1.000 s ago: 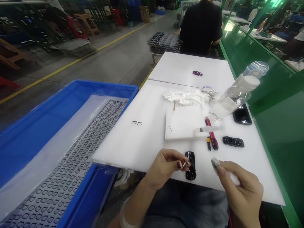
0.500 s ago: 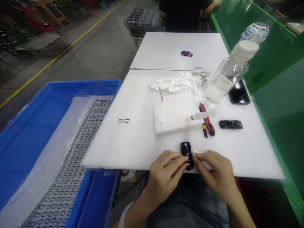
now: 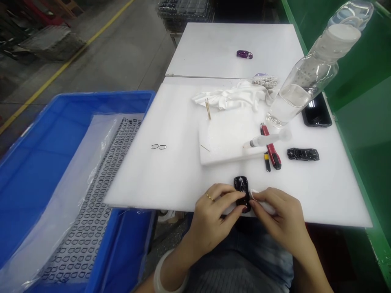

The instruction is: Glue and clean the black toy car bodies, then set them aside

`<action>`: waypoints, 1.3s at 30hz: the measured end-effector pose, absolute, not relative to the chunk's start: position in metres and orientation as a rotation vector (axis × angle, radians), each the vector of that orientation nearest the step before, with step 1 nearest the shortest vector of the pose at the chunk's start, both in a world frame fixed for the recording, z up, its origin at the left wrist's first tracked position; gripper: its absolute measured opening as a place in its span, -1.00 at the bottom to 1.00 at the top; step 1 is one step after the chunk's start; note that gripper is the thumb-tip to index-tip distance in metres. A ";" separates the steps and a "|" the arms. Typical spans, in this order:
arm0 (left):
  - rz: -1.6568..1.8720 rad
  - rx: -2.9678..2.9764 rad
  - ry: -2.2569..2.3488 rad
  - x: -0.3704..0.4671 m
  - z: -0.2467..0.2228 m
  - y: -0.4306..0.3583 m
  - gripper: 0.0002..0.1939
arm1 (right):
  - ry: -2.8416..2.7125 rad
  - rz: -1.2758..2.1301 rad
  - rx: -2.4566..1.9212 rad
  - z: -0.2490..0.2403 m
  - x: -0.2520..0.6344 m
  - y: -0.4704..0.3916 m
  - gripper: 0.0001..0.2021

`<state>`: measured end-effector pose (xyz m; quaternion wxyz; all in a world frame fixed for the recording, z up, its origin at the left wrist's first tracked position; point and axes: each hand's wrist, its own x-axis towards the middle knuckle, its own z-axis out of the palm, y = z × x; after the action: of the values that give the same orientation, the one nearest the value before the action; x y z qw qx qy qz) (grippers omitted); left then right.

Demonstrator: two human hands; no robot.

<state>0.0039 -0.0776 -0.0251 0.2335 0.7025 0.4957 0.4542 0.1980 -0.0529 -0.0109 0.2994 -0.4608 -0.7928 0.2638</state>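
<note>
A small black toy car (image 3: 241, 185) lies lengthwise near the front edge of the white table. My left hand (image 3: 215, 211) grips it from the left, thumb and fingertips on its lower half. Against the car's right side, my right hand (image 3: 279, 211) pinches a white cloth (image 3: 267, 207), part of which is hidden under the fingers. Further right lies a second black toy car (image 3: 303, 154). A red cutter (image 3: 271, 150) lies beyond my hands, with a syringe (image 3: 269, 139) across it and resting on a white foam block (image 3: 230, 138).
A tall water bottle (image 3: 293, 95) and a phone (image 3: 317, 110) occupy the right side. Behind the block is a crumpled white cloth (image 3: 232, 97). Two small black outlines (image 3: 159, 146) lie at left. A blue bin (image 3: 61, 118) adjoins the left edge; a purple car (image 3: 244, 54) is farther back.
The view has shifted, so the table items appear higher. Both hands stay at the black car with nearly the same grips. The person behind the far table has mostly left the view.
</note>
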 end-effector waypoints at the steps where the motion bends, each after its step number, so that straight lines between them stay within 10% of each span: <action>1: 1.236 1.918 1.361 0.004 -0.025 -0.078 -0.80 | -2.107 0.700 -1.224 -0.011 0.198 -0.053 -0.95; 39: 0.971 2.107 1.541 0.009 -0.022 -0.081 -0.83 | -2.163 0.620 -1.265 -0.010 0.197 -0.053 -0.93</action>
<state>0.0093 -0.0809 -0.0222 0.1770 0.7446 0.5446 0.3430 0.1966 -0.0526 -0.0098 0.2762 -0.4710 -0.8053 0.2310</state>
